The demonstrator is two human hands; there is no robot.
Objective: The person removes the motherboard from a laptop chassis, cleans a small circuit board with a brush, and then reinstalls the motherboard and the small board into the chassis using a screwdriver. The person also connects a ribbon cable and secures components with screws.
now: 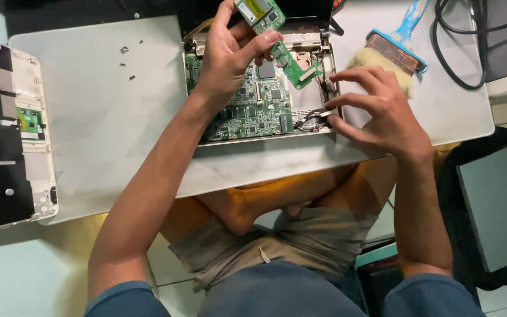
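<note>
I read this as the middle of a strip-down: a small part is coming away from the main green board (253, 108) of the opened laptop base (265, 94), which sits on the white desk (118, 105) at about twelve o'clock from my seat. My left hand (230, 53) has its grip pinched on a small green circuit card (260, 13), thumb and fingers closed around it and lifting it above the base; a narrow green strip (294, 64) hangs below it toward four o'clock. My right hand (377, 111) rests at the base's three o'clock edge, fingertips pressed together on a bundle of thin black wires (312, 119) by the corner.

As I judge it, the next move calls for a gentle pull on those wires at their plug, with the card held up and steady.

A paintbrush (391, 50) lies at one o'clock, loose screws (127, 58) at ten, and the detached lid panel (10, 135) at nine.
</note>
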